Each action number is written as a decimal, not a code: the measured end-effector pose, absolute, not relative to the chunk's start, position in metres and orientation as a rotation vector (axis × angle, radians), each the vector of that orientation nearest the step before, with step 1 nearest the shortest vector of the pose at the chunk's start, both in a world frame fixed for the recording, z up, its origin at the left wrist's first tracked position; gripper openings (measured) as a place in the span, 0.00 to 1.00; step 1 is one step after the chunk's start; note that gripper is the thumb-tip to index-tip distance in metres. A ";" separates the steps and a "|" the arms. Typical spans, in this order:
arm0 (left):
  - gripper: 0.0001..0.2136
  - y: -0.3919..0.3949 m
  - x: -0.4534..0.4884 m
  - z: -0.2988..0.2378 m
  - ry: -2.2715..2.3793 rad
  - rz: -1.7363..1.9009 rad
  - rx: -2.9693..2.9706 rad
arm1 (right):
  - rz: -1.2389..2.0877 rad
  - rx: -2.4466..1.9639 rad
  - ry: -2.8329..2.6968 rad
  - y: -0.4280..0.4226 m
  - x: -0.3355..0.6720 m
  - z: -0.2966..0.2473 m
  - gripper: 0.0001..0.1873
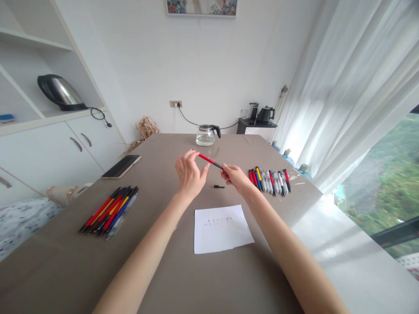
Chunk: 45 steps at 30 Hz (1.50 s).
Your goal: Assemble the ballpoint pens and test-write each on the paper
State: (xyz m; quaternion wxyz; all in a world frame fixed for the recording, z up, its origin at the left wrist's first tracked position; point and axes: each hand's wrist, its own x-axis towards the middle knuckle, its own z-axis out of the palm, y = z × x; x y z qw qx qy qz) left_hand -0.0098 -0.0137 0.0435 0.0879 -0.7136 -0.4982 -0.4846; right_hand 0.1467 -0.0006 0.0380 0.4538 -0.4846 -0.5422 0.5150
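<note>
A red pen (209,159) with a dark grip section is held slantwise above the table. My right hand (235,178) pinches its dark end between thumb and fingers. At the pen's red end, the bent fingers of my left hand (190,174) lie against it, while the thumb stands apart from the barrel. Below the pen, a small black cap-like piece (219,186) lies on the table. Nearer to me is a white sheet of paper (222,235) with a few short lines of handwriting, between my forearms.
On the table (170,279), a pile of colored pens (109,211) lies left and a row of pens (270,181) right. A tablet-like dark device (121,166) rests at the left edge. A glass pot (205,136) with clear liquid stands at the far end.
</note>
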 end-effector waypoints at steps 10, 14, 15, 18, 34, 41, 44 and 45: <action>0.12 0.001 -0.002 0.041 -1.742 -2.628 -2.377 | 1.249 -1.161 -1.749 0.000 0.130 0.023 0.21; 0.14 -0.002 -0.004 0.043 -1.750 -2.598 -2.542 | 0.597 -1.492 -1.993 0.003 0.138 0.017 0.16; 0.15 -0.002 -0.003 0.043 -1.747 -2.579 -2.579 | 0.442 -1.537 -2.061 0.003 0.140 0.015 0.14; 0.22 -0.005 0.001 0.042 -1.699 -2.489 -2.717 | 0.221 -1.568 -2.291 0.001 0.141 0.005 0.12; 0.07 -0.019 0.003 0.050 -1.858 -1.585 -2.865 | 0.948 -0.829 -1.267 -0.011 0.142 0.061 0.15; 0.13 -0.022 0.005 0.053 -1.903 -1.591 -2.901 | 0.884 -0.770 -1.122 -0.020 0.135 0.069 0.14; 0.13 -0.024 0.005 0.053 -1.867 -1.546 -2.939 | 0.827 -0.758 -1.099 -0.019 0.134 0.067 0.14; 0.13 -0.024 0.005 0.053 -1.847 -1.535 -2.947 | 0.821 -0.759 -1.109 -0.019 0.133 0.067 0.14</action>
